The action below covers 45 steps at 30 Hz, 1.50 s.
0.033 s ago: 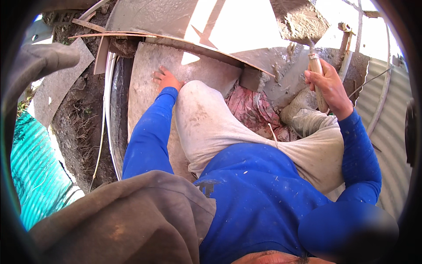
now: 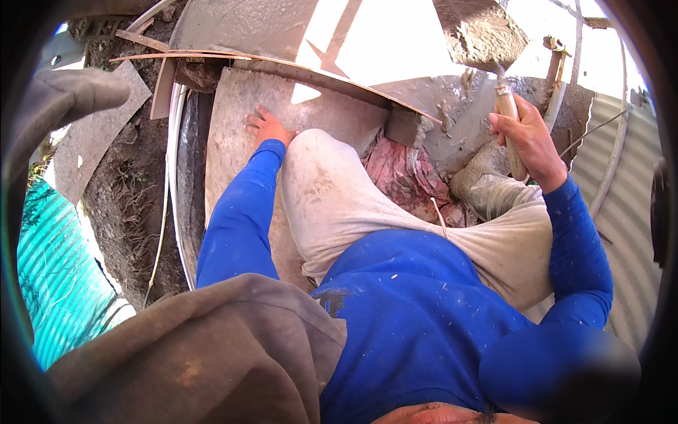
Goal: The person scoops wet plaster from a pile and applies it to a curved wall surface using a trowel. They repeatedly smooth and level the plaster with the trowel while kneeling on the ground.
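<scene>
In my right hand (image 2: pixel 528 138) is a trowel (image 2: pixel 486 39), gripped by its pale wooden handle with the fingers wrapped round it. Its blade points away from me, and grey wet mortar coats it. My left hand (image 2: pixel 270 128) rests with fingers apart on a flat grey-brown board (image 2: pixel 236 99), just beside my left knee. Beyond that hand a thin curved wooden strip (image 2: pixel 321 76) runs along the edge of smooth wet mortar (image 2: pixel 244 32). Strong sunlight washes out part of this surface.
A block (image 2: pixel 406 128) stands at the strip's right end, near a crumpled reddish sack (image 2: pixel 402 169). Corrugated sheet (image 2: pixel 614 169) lies to the right, green corrugated sheet (image 2: pixel 53 261) to the far left. Pale pipes (image 2: pixel 174 162) run beside bare soil (image 2: pixel 131 184). Brown cloth (image 2: pixel 212 339) covers the lower left.
</scene>
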Each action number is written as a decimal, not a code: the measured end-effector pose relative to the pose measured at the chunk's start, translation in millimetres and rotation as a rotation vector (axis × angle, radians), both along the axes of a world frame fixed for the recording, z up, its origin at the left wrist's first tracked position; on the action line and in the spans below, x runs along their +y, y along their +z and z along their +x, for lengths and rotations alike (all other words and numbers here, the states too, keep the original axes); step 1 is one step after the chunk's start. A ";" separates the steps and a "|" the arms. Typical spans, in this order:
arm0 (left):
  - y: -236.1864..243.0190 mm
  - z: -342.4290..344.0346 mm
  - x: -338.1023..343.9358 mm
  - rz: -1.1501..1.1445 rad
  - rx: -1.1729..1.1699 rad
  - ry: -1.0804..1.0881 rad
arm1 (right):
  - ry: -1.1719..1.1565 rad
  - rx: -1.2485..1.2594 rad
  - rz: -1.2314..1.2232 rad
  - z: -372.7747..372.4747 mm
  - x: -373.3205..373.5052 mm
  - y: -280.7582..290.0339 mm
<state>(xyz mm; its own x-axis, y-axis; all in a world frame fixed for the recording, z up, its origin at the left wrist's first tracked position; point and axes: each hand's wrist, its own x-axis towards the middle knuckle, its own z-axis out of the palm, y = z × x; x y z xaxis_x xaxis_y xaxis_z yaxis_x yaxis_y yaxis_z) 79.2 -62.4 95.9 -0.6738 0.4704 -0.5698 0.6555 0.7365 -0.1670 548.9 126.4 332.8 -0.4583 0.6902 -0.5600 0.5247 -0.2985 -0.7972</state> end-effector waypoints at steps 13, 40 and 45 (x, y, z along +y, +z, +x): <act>-1.2 -2.3 6.3 -0.009 0.008 0.003 | 0.022 -0.023 0.007 -6.2 5.4 -2.9; 10.7 1.2 9.1 0.029 -0.016 0.033 | 0.078 -0.068 0.002 -16.1 1.4 2.8; 15.0 6.1 14.5 -0.009 -0.009 0.043 | 0.109 -0.074 0.007 -12.0 4.0 -1.8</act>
<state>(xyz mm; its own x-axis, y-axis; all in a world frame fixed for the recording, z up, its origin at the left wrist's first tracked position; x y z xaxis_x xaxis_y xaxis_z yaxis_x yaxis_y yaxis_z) 85.3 -47.8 110.9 -0.6882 0.4360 -0.5798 0.6246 0.7627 -0.1679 536.9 130.5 331.0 -0.4882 0.6426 -0.5905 0.6109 -0.2316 -0.7571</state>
